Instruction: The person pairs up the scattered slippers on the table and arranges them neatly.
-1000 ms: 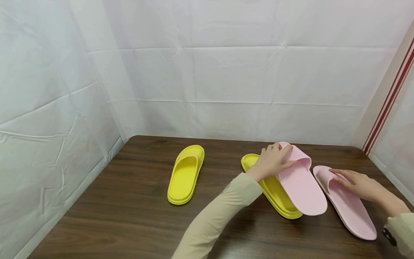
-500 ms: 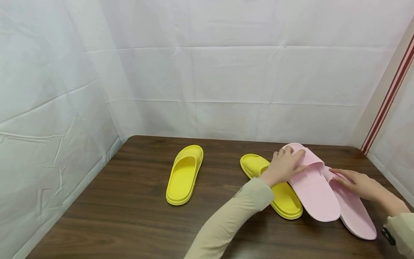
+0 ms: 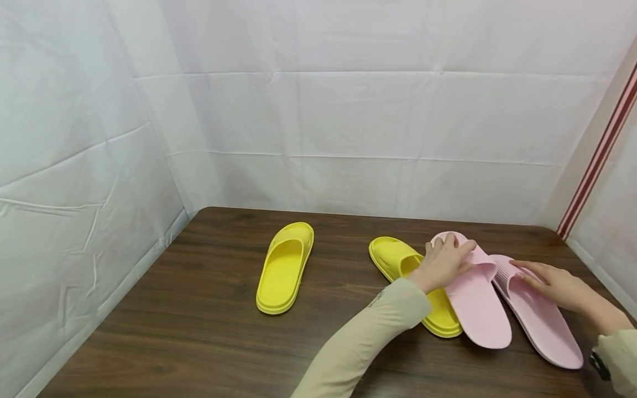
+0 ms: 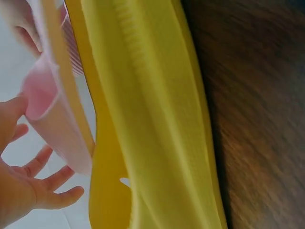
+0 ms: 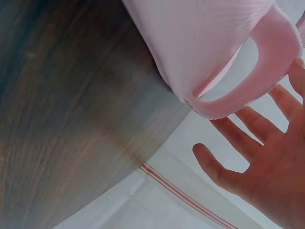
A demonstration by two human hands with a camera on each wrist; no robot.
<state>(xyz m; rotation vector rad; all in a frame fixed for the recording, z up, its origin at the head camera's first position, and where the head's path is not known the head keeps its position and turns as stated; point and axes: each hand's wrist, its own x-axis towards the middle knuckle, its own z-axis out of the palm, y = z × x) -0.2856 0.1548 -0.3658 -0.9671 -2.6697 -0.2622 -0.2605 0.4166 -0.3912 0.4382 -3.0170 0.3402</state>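
My left hand grips the ribbed strap of a pink slide slipper, thumb at the strap's opening and fingers over the toe end. This slipper lies close over the right edge of a yellow slipper; the left wrist view shows its tan underside beside the yellow sole. On the right, my right hand touches the strap of the other pink slipper, which rests on the table. The right wrist view shows that hand's straight, spread fingers along the strap.
Another yellow slipper lies apart, left of the middle of the dark wooden table. White sheeting hangs behind and at the sides, with a red-striped band at the right.
My left hand first moved the pink slipper right, off most of the yellow one and over the other pink slipper, then slightly back left and down. The right hand has barely moved.
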